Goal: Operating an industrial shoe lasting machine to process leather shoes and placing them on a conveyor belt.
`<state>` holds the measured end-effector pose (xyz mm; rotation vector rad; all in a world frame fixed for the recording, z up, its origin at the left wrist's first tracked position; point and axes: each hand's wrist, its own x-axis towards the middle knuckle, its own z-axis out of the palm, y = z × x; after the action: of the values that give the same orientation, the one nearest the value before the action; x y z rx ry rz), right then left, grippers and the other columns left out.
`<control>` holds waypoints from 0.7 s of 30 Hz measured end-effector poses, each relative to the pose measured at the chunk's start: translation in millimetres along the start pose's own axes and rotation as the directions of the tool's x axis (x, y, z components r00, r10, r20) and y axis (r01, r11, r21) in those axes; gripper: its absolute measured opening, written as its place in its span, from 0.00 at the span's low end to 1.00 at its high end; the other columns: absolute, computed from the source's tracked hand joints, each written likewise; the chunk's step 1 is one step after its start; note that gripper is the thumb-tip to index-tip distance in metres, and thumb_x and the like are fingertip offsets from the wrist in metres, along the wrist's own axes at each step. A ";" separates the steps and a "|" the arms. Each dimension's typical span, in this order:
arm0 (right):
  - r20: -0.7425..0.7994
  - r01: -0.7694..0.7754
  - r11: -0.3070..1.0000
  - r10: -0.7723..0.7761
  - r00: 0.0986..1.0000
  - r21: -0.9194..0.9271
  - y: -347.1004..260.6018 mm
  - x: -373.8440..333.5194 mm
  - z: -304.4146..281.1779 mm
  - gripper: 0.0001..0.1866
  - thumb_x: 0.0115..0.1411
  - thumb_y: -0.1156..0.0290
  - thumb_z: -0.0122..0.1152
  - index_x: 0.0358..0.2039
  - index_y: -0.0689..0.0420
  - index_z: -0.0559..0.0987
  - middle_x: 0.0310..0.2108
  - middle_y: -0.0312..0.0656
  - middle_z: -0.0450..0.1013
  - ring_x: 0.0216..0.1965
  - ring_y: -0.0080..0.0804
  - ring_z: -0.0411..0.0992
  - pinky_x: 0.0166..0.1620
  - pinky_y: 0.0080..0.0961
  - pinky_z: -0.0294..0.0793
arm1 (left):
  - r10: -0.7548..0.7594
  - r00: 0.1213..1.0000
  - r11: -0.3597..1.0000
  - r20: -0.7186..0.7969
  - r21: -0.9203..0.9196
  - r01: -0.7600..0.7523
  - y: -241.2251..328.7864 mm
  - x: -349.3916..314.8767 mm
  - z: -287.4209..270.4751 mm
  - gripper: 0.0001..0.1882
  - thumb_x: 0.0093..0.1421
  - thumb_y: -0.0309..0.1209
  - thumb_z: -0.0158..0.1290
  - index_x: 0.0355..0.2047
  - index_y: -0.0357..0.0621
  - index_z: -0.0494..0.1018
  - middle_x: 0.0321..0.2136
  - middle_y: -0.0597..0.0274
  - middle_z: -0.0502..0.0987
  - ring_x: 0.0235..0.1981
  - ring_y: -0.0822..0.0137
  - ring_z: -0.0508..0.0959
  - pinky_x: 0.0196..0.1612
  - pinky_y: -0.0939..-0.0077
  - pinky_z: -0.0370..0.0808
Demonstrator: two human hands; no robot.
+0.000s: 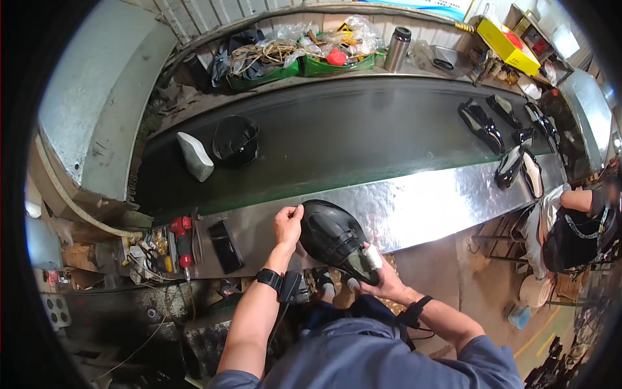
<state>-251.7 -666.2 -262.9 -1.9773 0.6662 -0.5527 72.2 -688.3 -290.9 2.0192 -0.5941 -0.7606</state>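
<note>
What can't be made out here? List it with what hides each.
All in the head view:
Underside of the black shoe: hidden by the shoe itself.
Some fingers of the right hand: behind the shoe.
Left hand, gripping or only touching: too small.
Floors of the green trays: under cords and plastic.
Person at right: partly lost in the dark rim.

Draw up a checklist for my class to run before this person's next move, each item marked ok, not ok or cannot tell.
1. Right hand holding the black shoe: ok.
2. Left hand pinching the shoe firmly: cannot tell; it is at the edge of the other end.
3. Metal ledge free of loose things: not ok; a dark phone lies on it.
4. Red power tool apart from the shoe: ok, left of the phone.
5. Shoe's underside sound: cannot tell, hidden.
</note>
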 end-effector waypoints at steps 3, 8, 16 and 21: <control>0.054 0.058 0.994 -0.053 0.997 -0.089 3.2 -9.6 -7.6 0.49 0.51 0.69 0.75 0.71 0.62 0.60 0.73 0.62 0.53 0.74 0.61 0.53 0.75 0.54 0.50 | -0.001 1.000 0.995 0.017 0.103 -0.001 14.9 -12.5 11.9 0.27 0.58 0.47 0.66 0.49 0.40 0.77 0.42 0.51 0.83 0.43 0.58 0.82 0.50 0.60 0.77; 0.062 0.122 0.984 -0.115 0.991 -0.130 17.7 -5.6 -3.9 0.50 0.48 0.67 0.75 0.70 0.60 0.61 0.73 0.62 0.51 0.74 0.61 0.51 0.75 0.55 0.49 | 0.015 0.998 0.936 0.054 0.351 -0.033 30.8 -24.5 42.6 0.37 0.49 0.52 0.70 0.53 0.41 0.72 0.46 0.44 0.80 0.52 0.43 0.79 0.56 0.53 0.75; 0.180 -0.002 0.992 -0.021 0.983 0.129 16.3 1.1 -14.2 0.56 0.51 0.64 0.75 0.74 0.64 0.52 0.75 0.60 0.48 0.77 0.59 0.45 0.77 0.47 0.44 | -0.096 0.994 0.983 -0.059 0.150 0.104 23.0 -25.1 23.4 0.21 0.51 0.41 0.65 0.41 0.40 0.77 0.34 0.51 0.83 0.38 0.54 0.83 0.45 0.60 0.78; 0.379 -0.491 0.659 0.320 0.868 0.569 -31.4 55.9 -33.8 0.56 0.63 0.57 0.72 0.76 0.67 0.43 0.78 0.55 0.43 0.79 0.46 0.41 0.77 0.40 0.43 | -0.034 0.987 0.996 -0.154 0.074 0.046 46.7 -73.5 -39.1 0.20 0.50 0.41 0.66 0.40 0.44 0.78 0.31 0.56 0.83 0.34 0.60 0.83 0.42 0.63 0.79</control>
<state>-223.7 -711.5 -213.8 -1.1458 0.6251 -0.1980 42.8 -641.7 -213.0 2.1444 -0.5021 -0.6077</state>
